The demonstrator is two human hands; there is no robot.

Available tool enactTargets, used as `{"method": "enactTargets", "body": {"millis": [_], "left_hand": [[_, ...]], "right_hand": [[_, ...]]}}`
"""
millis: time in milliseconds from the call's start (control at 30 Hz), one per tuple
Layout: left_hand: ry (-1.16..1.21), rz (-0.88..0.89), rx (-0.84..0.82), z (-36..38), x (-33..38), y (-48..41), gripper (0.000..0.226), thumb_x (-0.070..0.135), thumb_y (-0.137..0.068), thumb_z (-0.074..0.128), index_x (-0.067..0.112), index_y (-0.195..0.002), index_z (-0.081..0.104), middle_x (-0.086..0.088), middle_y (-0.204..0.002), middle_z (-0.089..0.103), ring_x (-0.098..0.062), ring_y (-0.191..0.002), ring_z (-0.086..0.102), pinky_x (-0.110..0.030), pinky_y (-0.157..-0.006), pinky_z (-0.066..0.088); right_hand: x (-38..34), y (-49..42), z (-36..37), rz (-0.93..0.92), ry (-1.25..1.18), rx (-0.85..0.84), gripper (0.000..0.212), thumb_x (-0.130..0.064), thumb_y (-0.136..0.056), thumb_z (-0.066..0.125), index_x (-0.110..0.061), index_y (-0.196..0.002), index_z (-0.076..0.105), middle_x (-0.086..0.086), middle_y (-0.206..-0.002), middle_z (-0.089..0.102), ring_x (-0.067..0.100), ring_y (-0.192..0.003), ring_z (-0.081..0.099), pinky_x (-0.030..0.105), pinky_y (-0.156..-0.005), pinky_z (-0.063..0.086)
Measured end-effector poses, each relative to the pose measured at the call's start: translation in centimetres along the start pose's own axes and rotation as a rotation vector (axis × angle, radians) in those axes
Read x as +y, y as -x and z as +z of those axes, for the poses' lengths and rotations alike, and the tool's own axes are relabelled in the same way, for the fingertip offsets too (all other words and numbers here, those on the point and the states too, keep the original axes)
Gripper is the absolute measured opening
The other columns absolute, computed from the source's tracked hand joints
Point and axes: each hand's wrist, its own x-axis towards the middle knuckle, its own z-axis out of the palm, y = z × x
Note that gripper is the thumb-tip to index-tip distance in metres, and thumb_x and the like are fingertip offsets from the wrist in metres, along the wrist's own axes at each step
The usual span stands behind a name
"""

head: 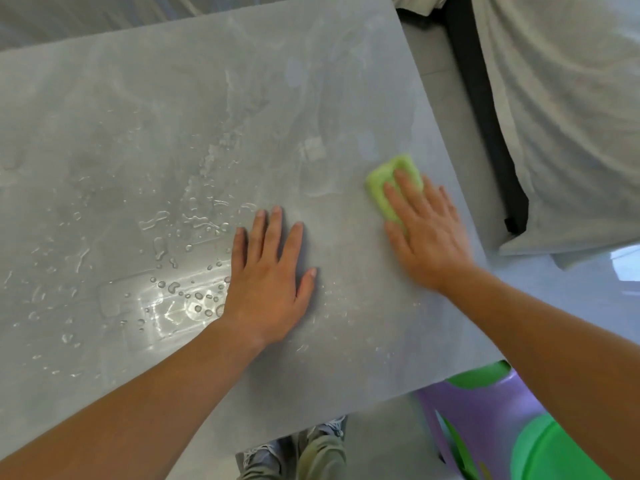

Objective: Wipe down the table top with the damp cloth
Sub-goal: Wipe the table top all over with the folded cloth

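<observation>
Bright even daylight, glare on wet table top, motion-blurred right hand, wide-angle edge bending

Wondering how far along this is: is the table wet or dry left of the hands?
Wet: droplets glisten on the table beside the left hand.

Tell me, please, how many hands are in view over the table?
2. The left hand lies flat on the table top beside the water drops; the right hand presses the green cloth near the table's right edge. No others appear hidden.
</observation>
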Motion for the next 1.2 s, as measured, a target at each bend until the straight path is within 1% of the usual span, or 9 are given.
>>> {"method": "enactTargets", "body": {"millis": [67, 100, 333, 533, 767, 867, 1000, 1067, 1200], "left_hand": [[-0.01, -0.019, 0.004, 0.1, 0.3, -0.1, 0.071, 0.054, -0.097, 0.021, 0.016, -0.157, 0.018, -0.013, -0.166, -0.002, -0.03, -0.152, -0.011, -0.053, -0.121, -0.002], [-0.021, -0.024, 0.001, 0.1, 0.4, -0.2, 0.071, 0.054, -0.097, 0.021, 0.016, -0.156, 0.019, -0.013, -0.166, -0.002, -0.03, -0.152, -0.011, -0.054, -0.121, -0.002], [-0.047, -0.057, -0.01, 0.1, 1.1, -0.2, 0.071, 0.055, -0.097, 0.02, 0.016, -0.156, 0.019, -0.013, -0.166, -0.002, -0.031, -0.152, -0.012, -0.054, -0.121, -0.001], [-0.042, -0.08, 0.017, 0.6, 1.5, -0.4, 0.072, 0.058, -0.097, 0.023, 0.014, -0.154, 0.024, -0.015, -0.165, 0.002, -0.032, -0.152, -0.009, -0.056, -0.121, -0.002], [-0.055, -0.091, 0.023, 0.5, 1.9, -0.5, 0.073, 0.061, -0.096, 0.021, 0.013, -0.151, 0.029, -0.016, -0.165, 0.007, -0.036, -0.152, -0.003, -0.058, -0.121, 0.002], [-0.042, -0.073, 0.018, 0.4, 1.4, -0.4, 0.072, 0.06, -0.097, 0.022, 0.015, -0.153, 0.027, -0.014, -0.165, 0.005, -0.033, -0.152, -0.006, -0.056, -0.121, 0.001], [0.003, -0.04, 0.01, 0.2, 0.5, 0.0, 0.074, 0.059, -0.098, 0.023, 0.015, -0.157, 0.015, -0.009, -0.166, -0.001, -0.025, -0.152, -0.011, -0.049, -0.123, -0.002], [0.022, -0.031, 0.032, -0.1, 0.0, 0.4, 0.075, 0.056, -0.098, 0.026, 0.01, -0.156, 0.013, -0.01, -0.166, 0.004, -0.024, -0.153, -0.007, -0.048, -0.123, 0.001], [-0.046, -0.063, 0.048, -0.6, -1.0, 1.7, 0.07, 0.055, -0.099, 0.025, 0.011, -0.153, 0.025, -0.012, -0.165, 0.009, -0.028, -0.153, -0.002, -0.048, -0.123, -0.001]], "right_hand": [[0.8, -2.5, -0.7, 0.172, -0.053, 0.042, 0.059, -0.049, -0.104, 0.023, -0.031, -0.16, 0.013, -0.004, -0.169, 0.003, 0.029, -0.155, 0.004, 0.046, -0.125, 0.003], [0.8, -2.9, -0.8, 0.202, -0.065, 0.05, 0.059, -0.048, -0.105, 0.023, -0.031, -0.16, 0.011, -0.003, -0.169, 0.001, 0.028, -0.155, 0.001, 0.046, -0.126, 0.001], [1.5, 4.5, 0.1, 0.19, -0.055, -0.015, 0.062, -0.05, -0.103, 0.021, -0.029, -0.161, 0.008, -0.003, -0.169, 0.0, 0.027, -0.155, 0.001, 0.047, -0.126, 0.005], [2.3, -2.1, -0.6, 0.301, -0.055, 0.042, 0.063, -0.052, -0.104, 0.016, -0.026, -0.161, 0.006, -0.001, -0.169, 0.0, 0.031, -0.155, -0.003, 0.047, -0.126, 0.001], [2.1, 6.0, 0.5, 0.166, -0.047, -0.015, 0.062, -0.048, -0.103, 0.02, -0.027, -0.161, 0.009, -0.004, -0.169, 0.0, 0.027, -0.155, -0.002, 0.048, -0.126, 0.002], [3.0, 3.7, 0.1, 0.155, -0.022, -0.005, 0.063, -0.049, -0.102, 0.02, -0.027, -0.16, 0.012, -0.002, -0.169, 0.005, 0.029, -0.155, 0.002, 0.048, -0.126, 0.003], [2.2, 0.0, -0.1, 0.273, -0.045, 0.056, 0.065, -0.052, -0.103, 0.016, -0.024, -0.161, 0.011, 0.0, -0.169, 0.004, 0.032, -0.155, -0.001, 0.049, -0.125, 0.001], [-0.2, 1.6, 0.7, 0.196, -0.054, 0.065, 0.065, -0.051, -0.103, 0.019, -0.022, -0.161, 0.013, 0.001, -0.169, 0.005, 0.033, -0.155, -0.001, 0.051, -0.125, 0.003], [-4.8, 7.2, 2.6, -0.141, -0.05, 0.0, 0.061, -0.048, -0.103, 0.029, -0.021, -0.158, 0.027, 0.0, -0.167, 0.017, 0.034, -0.154, 0.008, 0.055, -0.123, 0.012]]}}
